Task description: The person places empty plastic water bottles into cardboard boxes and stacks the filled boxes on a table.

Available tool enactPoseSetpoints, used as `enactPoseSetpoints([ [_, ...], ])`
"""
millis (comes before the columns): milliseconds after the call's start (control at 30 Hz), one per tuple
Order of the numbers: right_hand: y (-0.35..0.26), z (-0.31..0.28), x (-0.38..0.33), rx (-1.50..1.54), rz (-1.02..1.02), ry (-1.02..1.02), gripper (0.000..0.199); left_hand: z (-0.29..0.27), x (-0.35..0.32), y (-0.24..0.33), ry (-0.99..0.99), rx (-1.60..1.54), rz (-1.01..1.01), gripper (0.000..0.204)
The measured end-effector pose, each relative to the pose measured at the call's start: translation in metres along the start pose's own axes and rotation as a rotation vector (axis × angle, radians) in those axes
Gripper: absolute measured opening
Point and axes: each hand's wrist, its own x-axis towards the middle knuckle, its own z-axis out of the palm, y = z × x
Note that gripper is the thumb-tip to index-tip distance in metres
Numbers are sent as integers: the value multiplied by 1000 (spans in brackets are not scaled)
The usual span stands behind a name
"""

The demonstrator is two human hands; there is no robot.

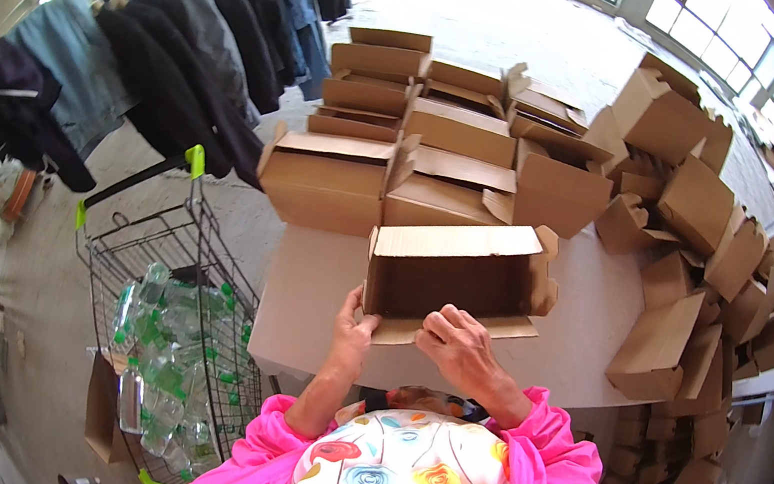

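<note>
Both hands gripped the front flap of an open cardboard box (447,277) on the bench (320,282): left hand (355,328) pinching, right hand (462,343) curled over it. More boxes (454,141) sat at 12 o'clock, a wire cart (153,246) at 9.

daylight floods in from the tall glass windows (735,29) along the far wall, which are blown out to near white, and the pale concrete floor (502,27) beneath them glares. the brown corrugated cardboard boxes (452,151) on the white table (317,302) are evenly lit, with soft shadows inside their open mouths. the centre is sharp; toward the dark circular rim straight edges bend and detail smears, and the row of dark hanging jackets (186,38) loses shadow detail.
</note>
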Motion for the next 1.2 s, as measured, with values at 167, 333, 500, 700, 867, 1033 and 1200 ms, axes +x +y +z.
enactPoseSetpoints([
  [167, -14, 34, 20, 125, 5, -22, 8, -38, -15, 1, 209, 75, 129, 54],
  [333, -30, 60, 35, 198, 65, -123, 10, -94, -41, 15, 238, 117, 93, 49],
  [500, -34, 62, 39, 171, 225, -216, 27, -204, -60, 18, 704, 541, 543, 36],
  [700, -19, 85, 18, 262, 388, -380, 39, -379, -112, -49, 1015, 1190, -110, 59],
  [867, -24, 88, 19, 215, 395, -277, 39, -416, -119, -119, 618, 1362, -540, 84],
  [1033, -24, 81, 30, 89, 381, -156, 42, -431, -80, -134, 644, 1405, -289, 79],
  [1200, -18, 68, 37, -23, 397, -54, 58, -443, -63, -128, 572, 1407, -463, 73],
])
